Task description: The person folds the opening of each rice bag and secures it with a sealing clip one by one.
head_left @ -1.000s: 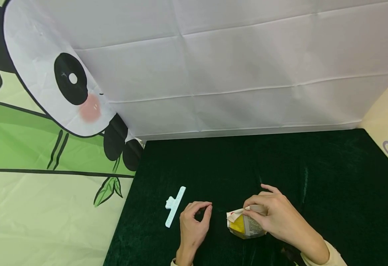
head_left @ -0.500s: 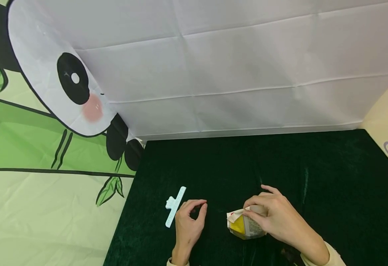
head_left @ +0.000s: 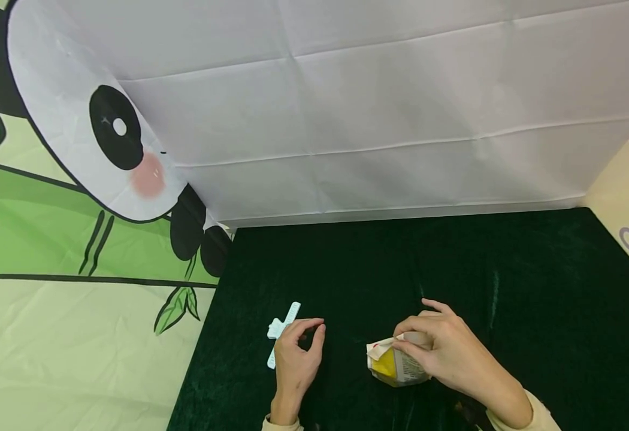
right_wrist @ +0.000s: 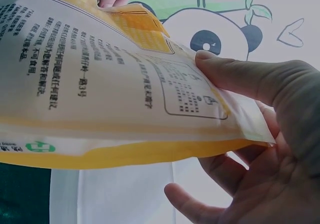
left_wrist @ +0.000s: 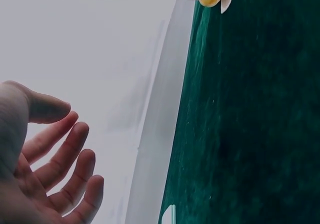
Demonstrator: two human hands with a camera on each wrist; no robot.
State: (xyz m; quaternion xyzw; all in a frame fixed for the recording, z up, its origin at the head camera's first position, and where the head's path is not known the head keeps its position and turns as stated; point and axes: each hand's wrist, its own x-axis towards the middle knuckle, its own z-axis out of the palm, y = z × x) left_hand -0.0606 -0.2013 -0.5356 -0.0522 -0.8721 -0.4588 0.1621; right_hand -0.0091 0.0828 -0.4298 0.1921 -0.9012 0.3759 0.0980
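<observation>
A yellow and white printed bag [head_left: 399, 365] stands on the dark green cloth, its top edge folded over. In the head view my right hand [head_left: 444, 350] pinches that top edge between thumb and fingers, with the little finger lifted. The right wrist view shows the bag [right_wrist: 100, 84] up close with printed text on its side, thumb above the edge and fingers beneath. My left hand [head_left: 297, 359] holds nothing, its fingers loosely bent and the thumb near the index finger. It is beside a pale blue bag clip [head_left: 293, 312] and hides part of the clip's long bar.
Dark green cloth [head_left: 357, 269] covers the table. A white sheet [head_left: 401, 120] hangs at the back. At left is a printed panda curtain [head_left: 34, 347], at right a cream one [head_left: 624, 197]. A small dark thing [head_left: 471, 410] lies beneath the right forearm.
My left hand has moved left, away from the bag and toward the bag clip, which it now partly covers in the head view. The right hand and bag have stayed in place.
</observation>
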